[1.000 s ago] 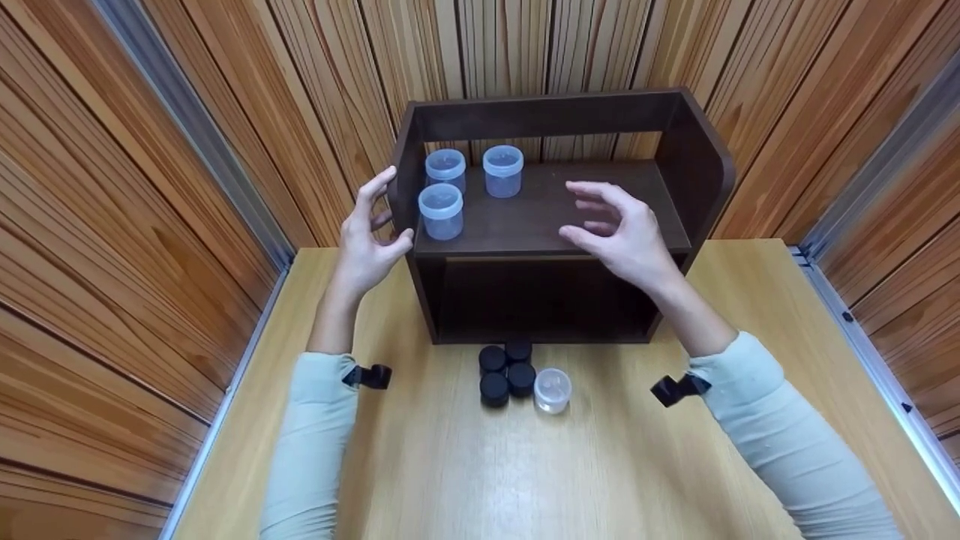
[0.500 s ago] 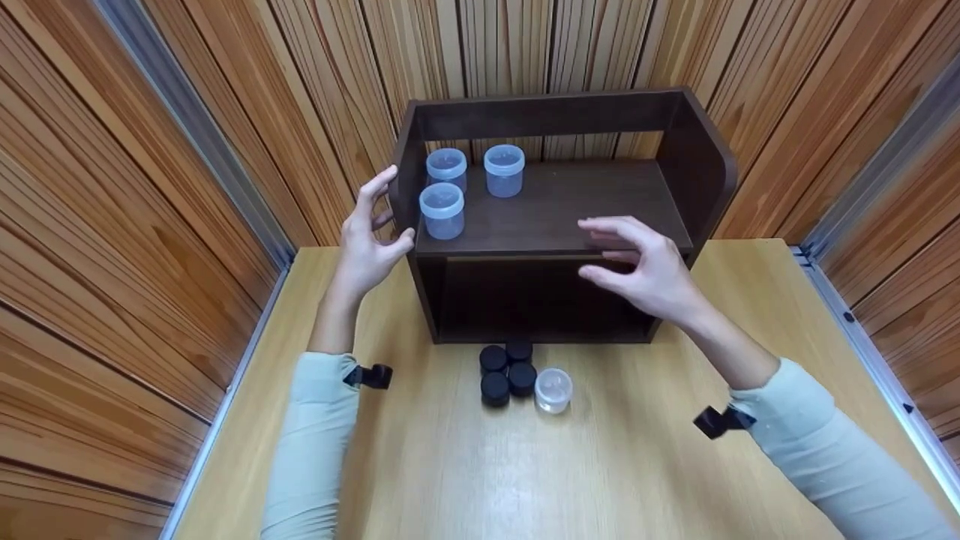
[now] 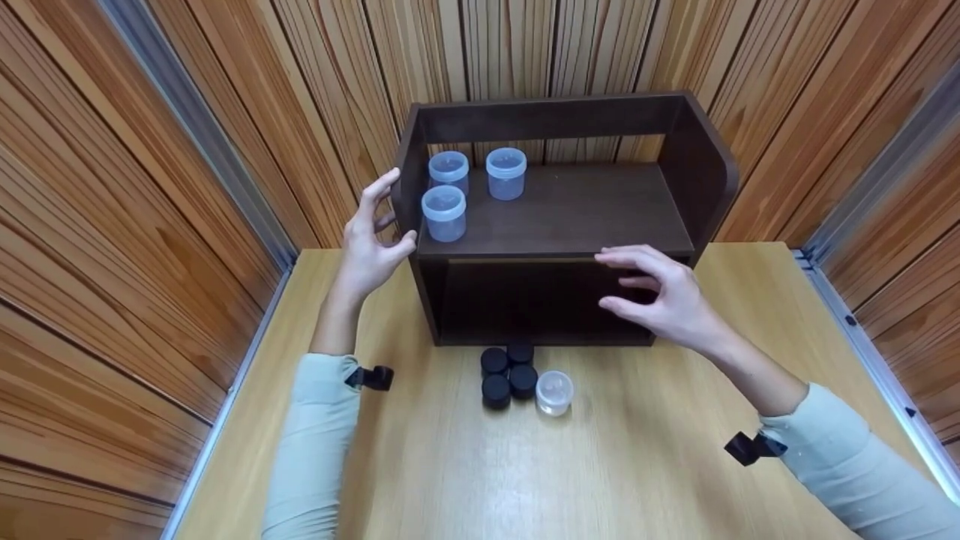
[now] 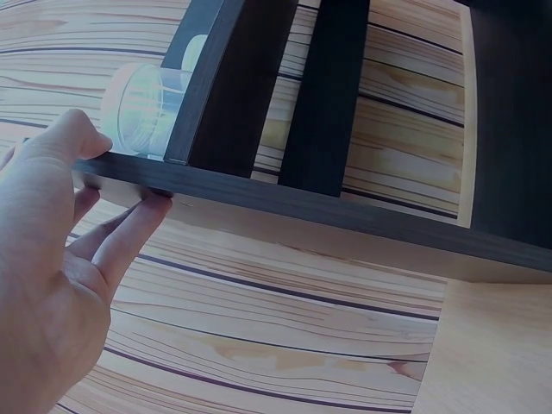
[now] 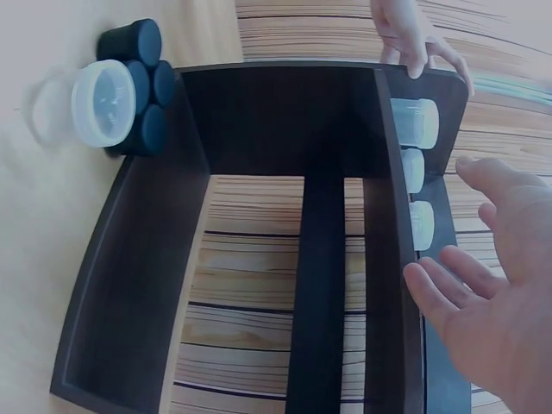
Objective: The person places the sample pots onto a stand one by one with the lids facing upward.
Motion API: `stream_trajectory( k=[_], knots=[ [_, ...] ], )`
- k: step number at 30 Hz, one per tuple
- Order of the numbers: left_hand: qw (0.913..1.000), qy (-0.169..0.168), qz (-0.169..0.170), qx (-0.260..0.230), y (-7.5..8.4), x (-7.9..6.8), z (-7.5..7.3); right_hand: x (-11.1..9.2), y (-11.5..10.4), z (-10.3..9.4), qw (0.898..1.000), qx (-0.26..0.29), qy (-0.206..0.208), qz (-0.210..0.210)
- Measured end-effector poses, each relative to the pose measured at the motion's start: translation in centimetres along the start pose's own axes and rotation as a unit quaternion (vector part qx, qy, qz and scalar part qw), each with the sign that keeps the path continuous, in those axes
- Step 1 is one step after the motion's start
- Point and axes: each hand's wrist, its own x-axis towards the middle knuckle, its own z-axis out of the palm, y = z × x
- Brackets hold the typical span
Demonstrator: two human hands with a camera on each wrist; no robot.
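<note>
My left hand point(image 3: 373, 247) holds the left side panel of a dark brown shelf unit point(image 3: 600, 217), thumb at its front edge and fingers along its outer face; the left wrist view shows this grip point(image 4: 60, 233). Three translucent lidded jars stand on the upper board: a front-left jar point(image 3: 444, 214), one behind it point(image 3: 449, 171), and another to the right point(image 3: 506, 175). My right hand point(image 3: 664, 296) is before the unit's right half, fingers loosely bent and parted from the thumb, holding nothing. In the right wrist view, this hand point(image 5: 492, 276) overlaps the upper board's side.
On the table point(image 3: 517, 472), in front of the unit, several black round containers point(image 3: 496, 391) stand clustered. Right beside them is another translucent jar point(image 3: 554, 391). Wood-patterned walls point(image 3: 862, 112) enclose the table at the back and sides.
My right hand has drawn back from over the upper board, moving down and to the right. The left hand keeps its hold on the side panel, and the jars stay put.
</note>
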Motion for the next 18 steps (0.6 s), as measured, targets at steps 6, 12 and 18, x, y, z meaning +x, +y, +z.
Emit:
stream_trajectory(
  k=[6,12,18],
  knots=[
    [1.0000,0.002,-0.002,0.002,0.0,0.0,0.1,-1.2,1.2,0.0,0.999,0.025,-0.011,-0.025],
    [1.0000,0.005,0.007,0.003,0.1,0.0,0.1,-2.4,2.9,0.5,0.997,0.048,-0.037,-0.051],
    [1.0000,0.008,0.002,0.004,0.2,0.0,0.1,-3.3,4.6,1.4,0.995,0.045,-0.062,-0.062]
  ],
)
